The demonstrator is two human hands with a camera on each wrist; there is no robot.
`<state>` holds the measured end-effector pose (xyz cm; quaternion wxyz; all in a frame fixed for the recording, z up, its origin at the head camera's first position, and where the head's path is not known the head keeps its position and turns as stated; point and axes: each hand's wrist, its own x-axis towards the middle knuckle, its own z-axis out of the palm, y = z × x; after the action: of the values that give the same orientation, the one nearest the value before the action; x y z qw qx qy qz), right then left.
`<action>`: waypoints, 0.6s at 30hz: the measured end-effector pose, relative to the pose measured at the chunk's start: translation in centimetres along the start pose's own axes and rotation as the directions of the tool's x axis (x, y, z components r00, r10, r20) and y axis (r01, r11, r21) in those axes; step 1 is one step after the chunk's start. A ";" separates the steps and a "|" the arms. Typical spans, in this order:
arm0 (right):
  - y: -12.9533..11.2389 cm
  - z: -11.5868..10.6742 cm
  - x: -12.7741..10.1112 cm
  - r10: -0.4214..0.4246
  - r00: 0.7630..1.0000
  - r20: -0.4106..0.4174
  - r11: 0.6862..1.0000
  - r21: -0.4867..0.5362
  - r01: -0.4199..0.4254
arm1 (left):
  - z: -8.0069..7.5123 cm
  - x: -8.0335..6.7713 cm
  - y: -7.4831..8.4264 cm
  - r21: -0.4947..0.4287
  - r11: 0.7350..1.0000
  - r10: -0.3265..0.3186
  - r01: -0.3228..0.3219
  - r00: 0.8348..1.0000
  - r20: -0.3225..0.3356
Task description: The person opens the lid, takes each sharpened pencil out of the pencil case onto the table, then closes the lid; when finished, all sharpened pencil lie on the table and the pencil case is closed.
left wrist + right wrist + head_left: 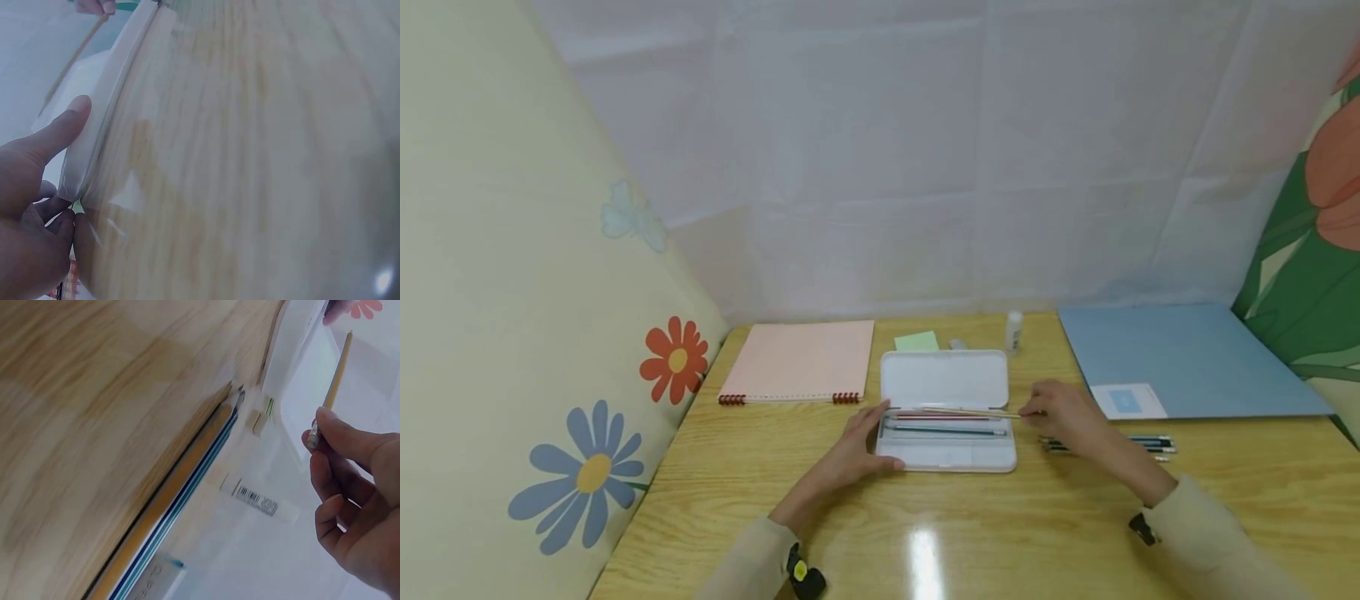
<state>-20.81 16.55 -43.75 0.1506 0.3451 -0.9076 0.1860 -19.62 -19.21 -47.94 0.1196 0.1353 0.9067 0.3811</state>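
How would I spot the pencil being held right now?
Find the open white pencil case in the middle of the wooden table. The right hand pinches a pencil over the case's tray. It is plain tan wood, unlike the red and teal ones lying in the tray, and the only one lifted.

So the open pencil case [945,412] sat mid-table with the spiral notebook [799,361] to its left, a sticky note [917,341] and glue stick [1013,331] behind it, the folder [1187,354] off to its right, loose pencils [1142,446] lying right of it, and two pencils [943,422] inside it.
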 end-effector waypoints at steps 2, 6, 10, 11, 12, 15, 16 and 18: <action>0.4 -0.4 -0.7 0.004 1.000 -0.022 1.000 -0.001 -0.004 | 0.0 0.0 0.0 0.001 1.000 -0.003 0.003 1.000 0.002; 1.4 -0.9 -1.7 -0.008 0.997 -0.071 1.000 -0.005 0.007 | 0.0 0.0 0.0 -0.001 1.000 0.001 -0.001 1.000 0.002; 2.3 -1.4 -2.5 -0.033 0.992 -0.124 0.999 -0.004 0.033 | 0.0 -0.1 0.0 -0.002 1.000 -0.008 0.008 1.000 0.002; 2.5 -1.5 -2.8 -0.041 0.990 -0.135 0.999 -0.006 0.040 | -0.1 -0.1 0.0 -0.001 1.000 -0.009 0.009 1.000 0.003; 2.7 -1.6 -3.0 -0.047 0.988 -0.146 0.999 -0.007 0.047 | -0.1 -0.1 -0.1 0.000 1.000 -0.008 0.008 1.000 0.003; 3.5 -2.0 -3.8 -0.062 0.984 -0.167 0.998 -0.009 0.061 | -0.1 -0.1 0.0 0.001 1.000 -0.004 0.004 1.000 0.004; 3.7 -2.2 -4.1 -0.061 0.984 -0.168 0.998 -0.006 0.061 | -0.1 -0.1 0.0 0.001 1.000 -0.003 0.003 1.000 0.005; 4.2 -2.6 -4.8 -0.052 0.984 -0.170 0.999 -0.005 0.052 | -0.1 0.0 0.1 0.000 1.000 0.002 -0.002 1.000 0.003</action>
<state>-19.91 23.33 -44.36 0.2324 0.3517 -0.8820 0.2107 -19.59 -19.22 -47.84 0.1205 0.1370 0.9063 0.3811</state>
